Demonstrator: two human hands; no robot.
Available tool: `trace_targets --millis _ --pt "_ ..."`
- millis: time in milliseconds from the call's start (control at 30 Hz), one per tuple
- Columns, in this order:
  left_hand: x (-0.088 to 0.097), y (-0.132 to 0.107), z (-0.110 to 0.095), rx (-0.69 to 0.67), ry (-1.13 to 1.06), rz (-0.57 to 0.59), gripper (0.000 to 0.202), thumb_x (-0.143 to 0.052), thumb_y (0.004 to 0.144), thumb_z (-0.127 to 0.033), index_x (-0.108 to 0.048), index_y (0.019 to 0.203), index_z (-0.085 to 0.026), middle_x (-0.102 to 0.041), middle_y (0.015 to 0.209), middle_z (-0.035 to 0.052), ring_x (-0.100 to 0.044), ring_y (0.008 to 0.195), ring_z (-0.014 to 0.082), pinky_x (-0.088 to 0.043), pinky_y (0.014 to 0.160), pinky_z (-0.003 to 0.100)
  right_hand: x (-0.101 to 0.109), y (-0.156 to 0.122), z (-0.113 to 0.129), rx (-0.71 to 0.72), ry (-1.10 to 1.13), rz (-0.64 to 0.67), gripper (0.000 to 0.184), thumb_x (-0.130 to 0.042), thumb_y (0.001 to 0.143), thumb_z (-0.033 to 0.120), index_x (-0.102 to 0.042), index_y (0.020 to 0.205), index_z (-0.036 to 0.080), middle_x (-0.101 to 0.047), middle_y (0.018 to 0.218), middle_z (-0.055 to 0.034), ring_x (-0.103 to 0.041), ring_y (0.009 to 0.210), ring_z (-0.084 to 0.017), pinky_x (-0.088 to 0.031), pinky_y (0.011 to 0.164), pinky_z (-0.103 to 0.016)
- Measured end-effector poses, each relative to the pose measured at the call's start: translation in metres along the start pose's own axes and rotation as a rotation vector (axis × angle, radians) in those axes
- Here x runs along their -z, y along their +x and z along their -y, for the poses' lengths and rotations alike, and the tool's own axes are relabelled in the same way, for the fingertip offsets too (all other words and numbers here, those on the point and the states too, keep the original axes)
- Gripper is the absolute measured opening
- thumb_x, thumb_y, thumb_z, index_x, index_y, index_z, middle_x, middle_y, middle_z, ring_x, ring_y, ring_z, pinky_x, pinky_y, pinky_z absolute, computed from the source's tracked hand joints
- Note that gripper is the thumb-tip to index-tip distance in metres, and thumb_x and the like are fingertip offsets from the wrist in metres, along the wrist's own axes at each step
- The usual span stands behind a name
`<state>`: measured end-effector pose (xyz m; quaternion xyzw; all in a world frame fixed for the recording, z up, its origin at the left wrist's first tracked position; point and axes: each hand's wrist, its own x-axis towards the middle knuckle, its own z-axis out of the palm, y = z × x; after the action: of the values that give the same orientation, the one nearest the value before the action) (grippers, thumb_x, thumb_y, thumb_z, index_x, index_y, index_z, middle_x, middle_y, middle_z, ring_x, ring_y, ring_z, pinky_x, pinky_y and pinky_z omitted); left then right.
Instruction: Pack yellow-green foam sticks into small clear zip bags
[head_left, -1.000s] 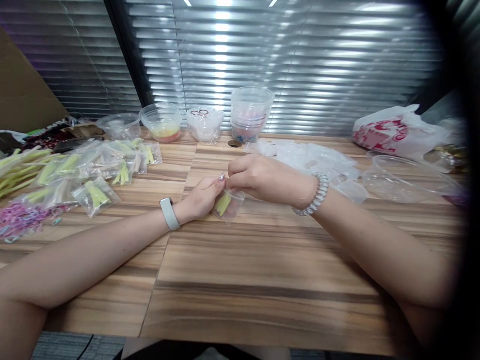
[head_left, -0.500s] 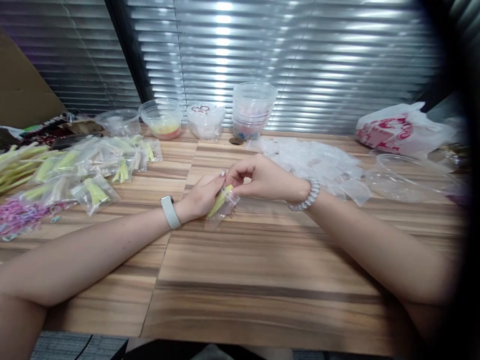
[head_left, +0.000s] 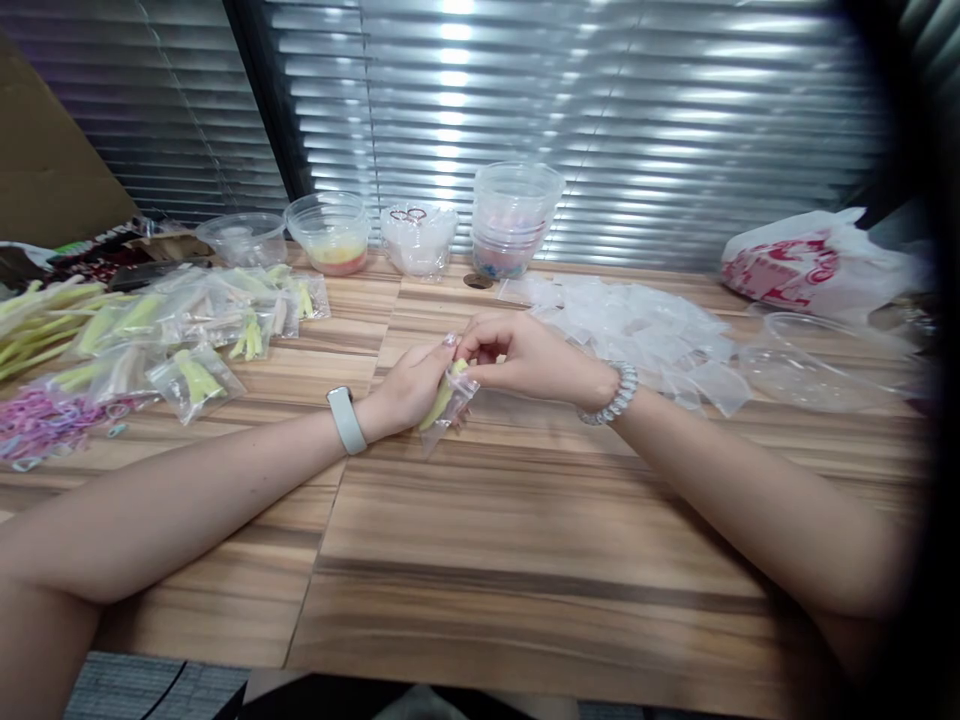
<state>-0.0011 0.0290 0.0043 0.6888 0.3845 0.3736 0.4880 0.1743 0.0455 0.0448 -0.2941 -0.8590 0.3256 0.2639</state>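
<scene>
Clear plastic bag (head_left: 456,412) with a yellow-green strip (head_left: 441,400) inside sits at frame centre, pinched between the fingers of the left hand (head_left: 405,392) and right hand (head_left: 525,358), just above the desk (head_left: 540,540).

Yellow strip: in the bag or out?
Mostly in: the yellow-green strip shows through the clear plastic bag between the left hand and right hand. Its top end is at the fingers; whether it clears the mouth, cannot tell.

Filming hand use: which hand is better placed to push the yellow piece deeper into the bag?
Probably the right hand: its fingers are over the bag's top; the left hand lies against its side.
</scene>
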Motion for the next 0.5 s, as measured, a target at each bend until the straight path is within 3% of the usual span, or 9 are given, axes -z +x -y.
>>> trace_targets --millis 200,333,500 --pt "0.002 0.006 0.006 -0.191 0.213 -0.037 0.044 -0.027 0.098 -0.039 -0.057 0.079 -0.013 -0.064 0.081 0.0069 -0.059 0.08 0.0177 -0.046 0.077 0.027 0.01 -0.001 0.003 0.072 -0.223 0.056 0.008 -0.062 0.08 0.019 -0.067 0.079 0.012 -0.061 0.08 -0.0038 -0.051 0.071 -0.011 -0.039 0.065 -0.024" --pt "0.001 0.008 0.01 -0.164 0.257 -0.021 0.05 -0.024 0.099 -0.042 -0.062 0.089 -0.011 -0.066 0.091 0.0077 -0.059 0.09 0.0185 -0.044 0.082 0.027 0.019 -0.004 0.011 0.177 -0.35 0.061 0.007 -0.061 0.081 0.016 -0.065 0.077 0.013 -0.061 0.082 -0.0048 -0.052 0.073 -0.013 -0.039 0.067 -0.026" --pt "0.001 0.008 0.01 -0.154 0.275 -0.007 0.052 -0.023 0.1 -0.044 -0.061 0.087 -0.012 -0.066 0.089 0.0069 -0.059 0.089 0.0183 -0.045 0.081 0.026 0.02 -0.006 0.016 0.255 -0.355 0.084 0.008 -0.059 0.082 0.014 -0.067 0.078 0.014 -0.063 0.083 -0.0049 -0.055 0.074 -0.014 -0.041 0.069 -0.027"
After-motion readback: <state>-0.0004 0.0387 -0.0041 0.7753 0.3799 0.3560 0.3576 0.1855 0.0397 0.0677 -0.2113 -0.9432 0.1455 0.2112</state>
